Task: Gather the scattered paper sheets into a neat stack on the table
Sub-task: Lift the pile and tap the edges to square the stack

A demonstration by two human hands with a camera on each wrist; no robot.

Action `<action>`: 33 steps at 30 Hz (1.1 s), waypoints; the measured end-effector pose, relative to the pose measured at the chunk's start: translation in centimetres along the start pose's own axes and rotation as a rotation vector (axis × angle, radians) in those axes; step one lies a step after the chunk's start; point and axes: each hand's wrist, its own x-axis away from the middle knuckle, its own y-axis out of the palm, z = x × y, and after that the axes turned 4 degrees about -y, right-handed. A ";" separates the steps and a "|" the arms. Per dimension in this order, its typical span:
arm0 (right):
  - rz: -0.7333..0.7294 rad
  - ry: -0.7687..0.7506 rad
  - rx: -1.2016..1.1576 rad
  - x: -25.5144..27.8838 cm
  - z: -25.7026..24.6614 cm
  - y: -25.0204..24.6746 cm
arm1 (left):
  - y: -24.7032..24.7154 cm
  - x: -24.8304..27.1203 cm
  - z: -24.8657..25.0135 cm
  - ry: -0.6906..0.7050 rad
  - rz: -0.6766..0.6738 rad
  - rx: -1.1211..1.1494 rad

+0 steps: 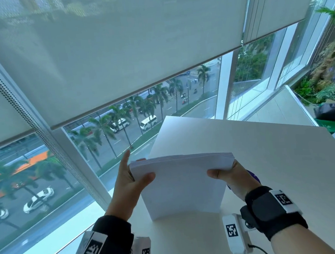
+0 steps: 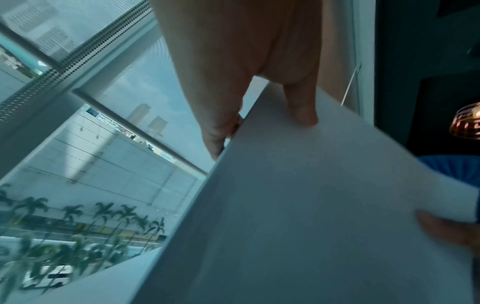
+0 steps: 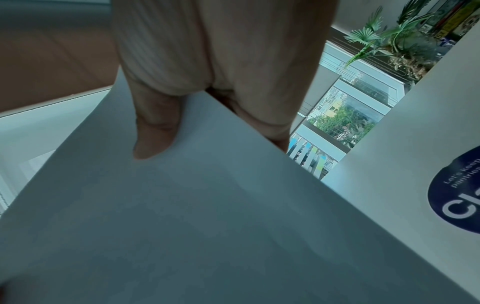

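I am seeing my left hand (image 1: pixel 130 186) and right hand (image 1: pixel 232 178) pinching the gathered paper stack (image 1: pixel 183 185) upright on the table (image 1: pixel 274 159); squaring and laying flat are remaining.

paper stack (image 1: pixel 183 183) upright on table (image 1: pixel 274 159), between hands

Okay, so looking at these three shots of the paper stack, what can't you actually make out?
- Head view: the fingers of the left hand and right hand behind the paper stack, hidden by the sheets.
- Head view: whether the stack's bottom edge touches the table; too close to tell.
- Right wrist view: the round sticker, cut off by the frame edge.
- Left wrist view: the street below, blurred.
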 end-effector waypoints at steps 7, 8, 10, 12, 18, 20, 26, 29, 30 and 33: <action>0.052 -0.022 0.009 -0.3 0.7 0.1 | -0.1 -1.0 -0.7 -0.112 -0.083 -0.181; 0.064 -0.027 0.004 -0.4 0.8 0.2 | 0.1 -1.0 -0.6 -0.112 -0.076 -0.196; 0.084 -0.042 -0.007 -0.3 0.7 0.5 | 0.6 -0.8 -0.4 -0.084 -0.060 -0.171; 0.100 -0.065 0.001 -0.2 0.4 0.7 | 1.1 -0.3 0.0 -0.036 -0.056 -0.123; 0.092 -0.111 0.050 0.7 -1.0 0.7 | 0.7 0.5 0.1 0.031 -0.087 -0.080; 0.120 -0.115 0.078 1.1 -1.3 0.8 | 0.9 0.5 -0.1 0.024 -0.087 -0.089; 0.133 -0.137 -0.023 0.7 -1.2 0.6 | 0.9 -0.1 0.1 0.035 -0.133 -0.077; 0.108 -0.175 -0.030 0.2 -1.0 0.6 | 1.1 -0.2 0.0 0.067 -0.128 -0.062; 0.098 -0.183 -0.022 0.1 -0.9 0.5 | 1.3 0.0 0.0 0.080 -0.106 -0.040; 0.084 -0.199 -0.033 0.2 -1.0 0.6 | 2.1 0.2 -0.5 0.134 0.043 0.046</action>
